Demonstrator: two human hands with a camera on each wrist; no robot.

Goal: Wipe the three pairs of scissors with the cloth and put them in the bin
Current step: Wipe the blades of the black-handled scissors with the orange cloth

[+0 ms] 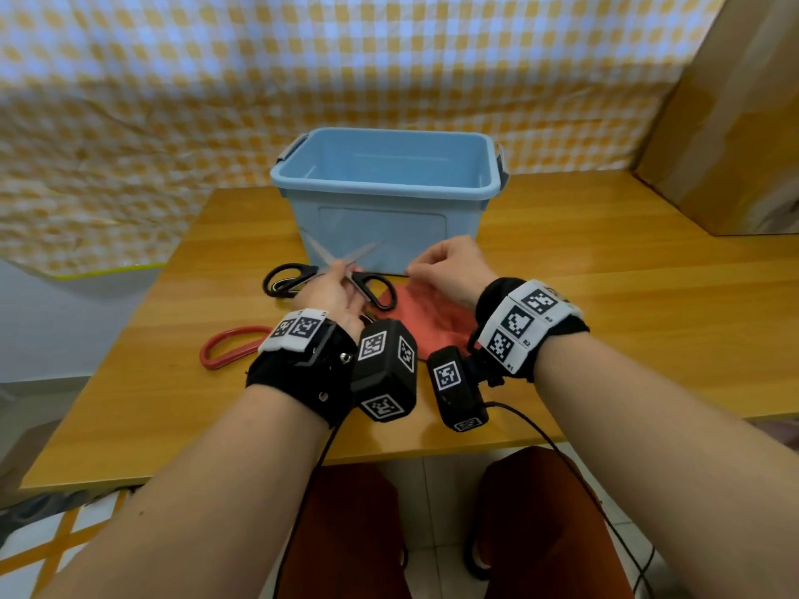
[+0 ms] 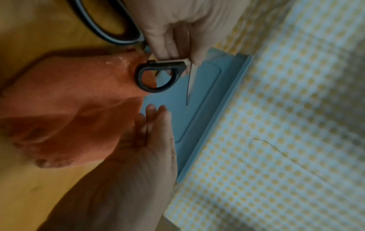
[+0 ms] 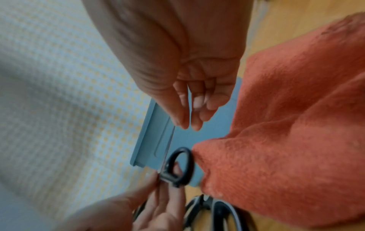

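My left hand (image 1: 335,283) pinches the black-handled scissors (image 1: 376,291) near the pivot. They are held above the table with the blades spread wide toward the blue bin (image 1: 380,190). The small handle loop (image 2: 156,90) hangs below my left fingers (image 2: 162,46). My right hand (image 1: 436,265) is beside them, with the orange cloth (image 1: 436,322) bunched up against its palm. Thumb and forefinger (image 3: 179,118) nearly touch with nothing between them. Red-handled scissors (image 1: 229,345) lie on the table left of my left wrist. More black handles (image 3: 223,211) show below the cloth (image 3: 286,125).
The bin stands open at the back middle of the wooden table (image 1: 605,296), and nothing shows inside it. A cardboard box (image 1: 726,123) stands at the right rear. Yellow checked fabric (image 1: 173,101) hangs behind. The table's left edge is close to the red scissors.
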